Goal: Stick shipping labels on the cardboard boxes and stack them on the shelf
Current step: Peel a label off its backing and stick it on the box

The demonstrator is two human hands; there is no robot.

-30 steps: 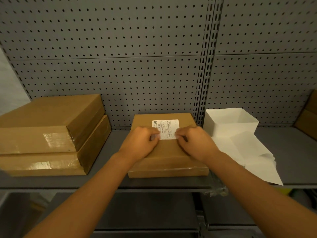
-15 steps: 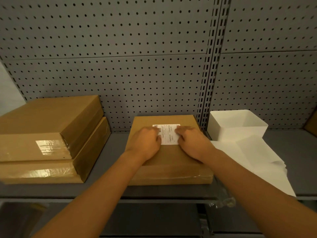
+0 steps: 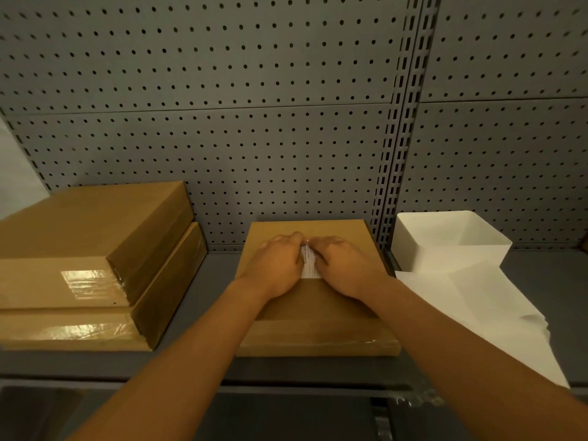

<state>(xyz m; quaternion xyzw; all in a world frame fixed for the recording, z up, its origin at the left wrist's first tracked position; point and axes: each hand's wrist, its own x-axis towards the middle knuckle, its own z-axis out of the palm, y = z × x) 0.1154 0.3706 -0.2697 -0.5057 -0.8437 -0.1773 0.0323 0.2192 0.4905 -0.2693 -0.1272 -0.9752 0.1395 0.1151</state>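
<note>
A flat brown cardboard box (image 3: 318,316) lies on the grey shelf (image 3: 210,313) in the middle. A white shipping label (image 3: 309,265) sits on its top, mostly covered by my hands. My left hand (image 3: 280,265) lies flat on the label's left part. My right hand (image 3: 345,265) lies flat on its right part. Both palms face down and their fingertips nearly meet over the label. Two more brown taped boxes (image 3: 89,249) are stacked at the left of the shelf.
A white open bin (image 3: 451,240) stands at the right, with white paper sheets (image 3: 477,307) spread in front of it. A grey pegboard wall (image 3: 222,122) closes the back. A lower shelf (image 3: 286,418) shows beneath.
Both hands have slid inward across the label until they almost touch, hiding most of it. The box has not moved.
</note>
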